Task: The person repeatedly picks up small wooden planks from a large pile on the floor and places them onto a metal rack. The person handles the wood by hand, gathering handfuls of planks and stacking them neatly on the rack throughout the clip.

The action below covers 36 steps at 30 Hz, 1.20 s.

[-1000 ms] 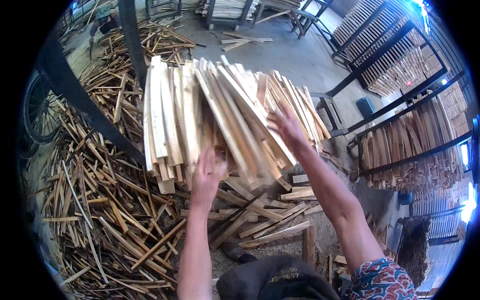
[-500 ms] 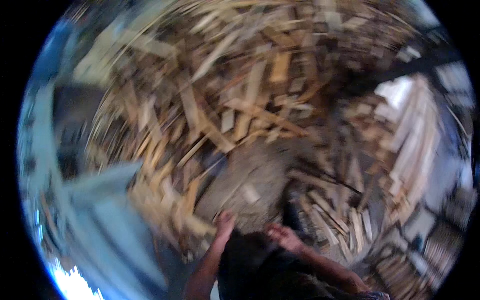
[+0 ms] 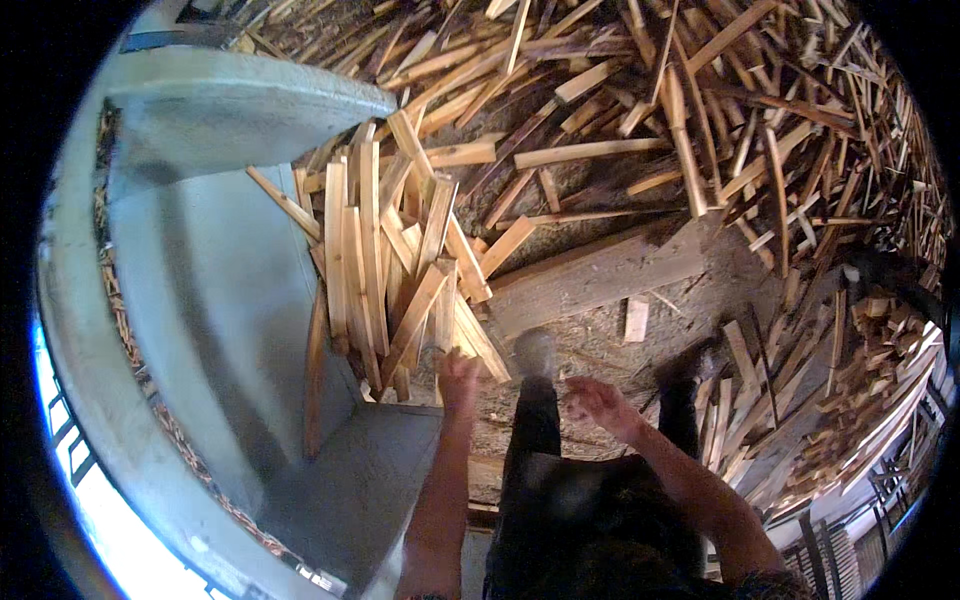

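My left hand [image 3: 459, 382] is just below the near ends of a pile of wooden strips [image 3: 375, 270] leaning against a pale blue metal machine side. Its fingers look loosely apart, with nothing visible in them; whether the fingertips touch the closest strip cannot be made out. My right hand [image 3: 598, 403] hangs in front of my legs, fingers loosely apart and holding nothing. Beyond it a wide wooden plank [image 3: 600, 280] lies on the dusty floor, with a short wood block [image 3: 636, 320] beside it.
The pale blue metal body [image 3: 210, 250] stands along my left. A large heap of loose wooden offcuts [image 3: 690, 110] spreads across the far side. More wood pieces [image 3: 880, 380] are stacked at the right. My shoe [image 3: 535, 352] rests near the plank.
My view has swung left, bringing the blue metal body and leaning strips closer to the middle. The earlier picture is blurred. Both hands remain low, with nothing seen taken up.
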Each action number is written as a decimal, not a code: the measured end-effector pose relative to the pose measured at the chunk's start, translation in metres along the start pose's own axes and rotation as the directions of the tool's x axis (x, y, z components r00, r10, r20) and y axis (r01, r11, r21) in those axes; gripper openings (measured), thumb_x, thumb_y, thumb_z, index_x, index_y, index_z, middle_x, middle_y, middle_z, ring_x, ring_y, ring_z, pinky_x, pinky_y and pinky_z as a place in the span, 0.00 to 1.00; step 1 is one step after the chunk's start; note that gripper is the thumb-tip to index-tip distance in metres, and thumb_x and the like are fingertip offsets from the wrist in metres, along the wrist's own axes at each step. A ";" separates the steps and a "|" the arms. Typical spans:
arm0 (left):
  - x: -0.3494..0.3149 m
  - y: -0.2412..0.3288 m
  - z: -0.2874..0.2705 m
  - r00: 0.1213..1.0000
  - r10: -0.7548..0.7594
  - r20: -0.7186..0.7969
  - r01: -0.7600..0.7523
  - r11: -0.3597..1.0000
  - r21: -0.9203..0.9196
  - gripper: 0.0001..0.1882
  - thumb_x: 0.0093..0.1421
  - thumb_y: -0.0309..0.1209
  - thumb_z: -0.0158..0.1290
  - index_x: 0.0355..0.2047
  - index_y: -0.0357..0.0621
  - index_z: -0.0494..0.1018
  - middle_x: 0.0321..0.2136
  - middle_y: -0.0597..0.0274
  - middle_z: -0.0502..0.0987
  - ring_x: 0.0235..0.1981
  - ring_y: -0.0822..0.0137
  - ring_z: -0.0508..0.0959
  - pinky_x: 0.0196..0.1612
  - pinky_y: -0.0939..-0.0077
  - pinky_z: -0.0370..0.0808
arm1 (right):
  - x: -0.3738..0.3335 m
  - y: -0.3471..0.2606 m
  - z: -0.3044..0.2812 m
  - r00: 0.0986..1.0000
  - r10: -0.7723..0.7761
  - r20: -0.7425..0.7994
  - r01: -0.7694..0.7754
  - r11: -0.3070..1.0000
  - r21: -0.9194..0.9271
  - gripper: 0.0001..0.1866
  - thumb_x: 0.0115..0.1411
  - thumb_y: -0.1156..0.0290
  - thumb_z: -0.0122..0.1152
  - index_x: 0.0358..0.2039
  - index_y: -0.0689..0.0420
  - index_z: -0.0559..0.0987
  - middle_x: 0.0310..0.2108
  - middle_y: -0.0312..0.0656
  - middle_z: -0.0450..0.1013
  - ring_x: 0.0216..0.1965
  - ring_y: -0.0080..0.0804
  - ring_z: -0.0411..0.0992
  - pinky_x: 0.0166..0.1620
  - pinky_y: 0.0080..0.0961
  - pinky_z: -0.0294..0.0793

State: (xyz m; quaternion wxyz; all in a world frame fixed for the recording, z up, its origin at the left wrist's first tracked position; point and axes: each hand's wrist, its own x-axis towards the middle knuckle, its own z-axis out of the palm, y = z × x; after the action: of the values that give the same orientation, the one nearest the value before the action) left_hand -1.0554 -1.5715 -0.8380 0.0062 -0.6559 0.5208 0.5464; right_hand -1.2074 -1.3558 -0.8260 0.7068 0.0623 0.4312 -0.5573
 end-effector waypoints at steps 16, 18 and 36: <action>0.183 0.001 -0.019 0.888 0.459 0.026 -0.303 0.542 0.784 0.54 0.32 0.40 0.63 0.56 0.44 0.43 0.49 0.38 0.53 0.49 0.42 0.57 0.51 0.53 0.54 | 0.307 -0.003 0.039 0.941 -0.219 -0.257 -0.014 0.736 -0.677 0.20 0.50 0.64 0.57 0.39 0.63 0.67 0.33 0.46 0.70 0.34 0.29 0.69 0.36 0.26 0.68; 0.189 -0.005 -0.029 0.886 0.461 0.053 -0.347 0.581 0.736 0.51 0.33 0.38 0.62 0.55 0.44 0.44 0.47 0.39 0.57 0.48 0.44 0.59 0.51 0.55 0.55 | 0.304 -0.004 0.036 0.965 -0.185 -0.183 0.000 0.703 -0.711 0.18 0.51 0.63 0.56 0.37 0.63 0.68 0.31 0.45 0.70 0.33 0.27 0.68 0.35 0.26 0.67; 0.248 0.130 -0.034 0.880 0.463 0.107 -0.474 0.837 0.274 0.39 0.38 0.34 0.62 0.50 0.35 0.57 0.42 0.50 0.68 0.42 0.60 0.69 0.47 0.72 0.64 | 0.300 0.072 0.075 0.888 -0.366 -0.277 0.374 0.927 -0.025 0.27 0.48 0.70 0.59 0.47 0.61 0.60 0.38 0.41 0.67 0.40 0.31 0.65 0.45 0.27 0.65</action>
State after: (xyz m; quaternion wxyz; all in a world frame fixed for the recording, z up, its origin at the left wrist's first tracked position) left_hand -1.1554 -1.8183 -0.9307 -0.0216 -0.4903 0.7399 0.4601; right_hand -1.1042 -1.5920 -1.0110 0.5194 0.0665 0.5216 -0.6736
